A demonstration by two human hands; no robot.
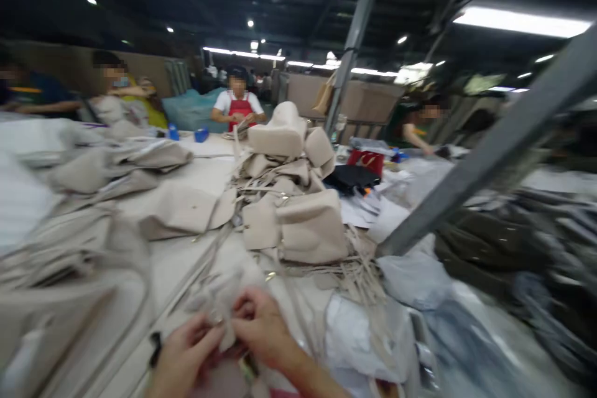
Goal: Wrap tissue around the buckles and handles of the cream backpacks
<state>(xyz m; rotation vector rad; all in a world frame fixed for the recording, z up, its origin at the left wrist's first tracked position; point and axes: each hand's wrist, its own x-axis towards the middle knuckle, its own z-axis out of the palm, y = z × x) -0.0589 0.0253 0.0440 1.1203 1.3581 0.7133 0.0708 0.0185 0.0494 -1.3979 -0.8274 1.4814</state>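
My left hand (184, 354) and my right hand (259, 323) meet at the bottom middle of the view. Both pinch the same small beige strap piece (222, 308) between thumb and fingers. The piece is blurred and seems to carry a small metal fitting. Thin beige straps (209, 255) trail away from it across the table. Just beyond my hands rises a heap of beige bag parts (298, 199), blocky and padded.
More beige leather panels (116, 168) lie at the left. A grey slanted metal post (476, 168) crosses the right side. Plastic wrap (415, 280) and dark bags (504, 242) lie at the right. Other people sit working at the table's far end.
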